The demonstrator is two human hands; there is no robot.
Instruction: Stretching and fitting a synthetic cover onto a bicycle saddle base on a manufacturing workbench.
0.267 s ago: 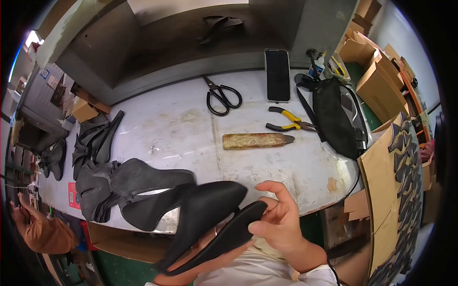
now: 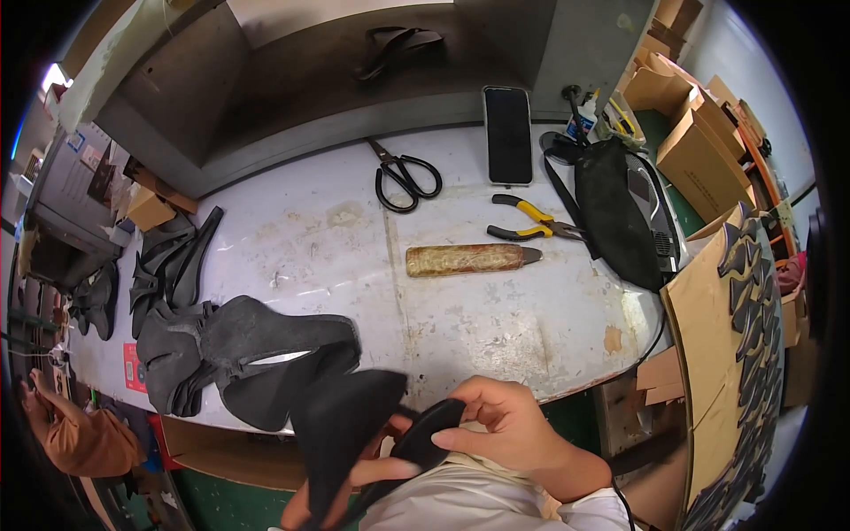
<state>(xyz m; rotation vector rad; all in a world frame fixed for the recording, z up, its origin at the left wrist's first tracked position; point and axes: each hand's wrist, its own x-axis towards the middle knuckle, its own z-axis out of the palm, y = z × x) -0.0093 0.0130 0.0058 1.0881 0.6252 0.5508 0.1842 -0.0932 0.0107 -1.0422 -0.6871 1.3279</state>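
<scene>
Head view: we are pinching a thin, floppy black leather piece point(image 2: 345, 425) in both hands, right hand point(image 2: 505, 429) closed on its narrow end, left hand point(image 2: 310, 504) gripping underneath, just below the desk point(image 2: 496, 319) edge.

Pale, scuffed bench point(image 2: 354, 257), stained. Black scissors point(image 2: 405, 175) at 12 o'clock; dark phone point(image 2: 507, 134) at 1. Yellow-handled pliers point(image 2: 534, 223) and black bag point(image 2: 617, 212) at 2–3. Wooden-handled tool point(image 2: 469, 259) near centre. Dark leather pieces point(image 2: 239, 350) piled at 8, more point(image 2: 173, 261) at 9.
</scene>
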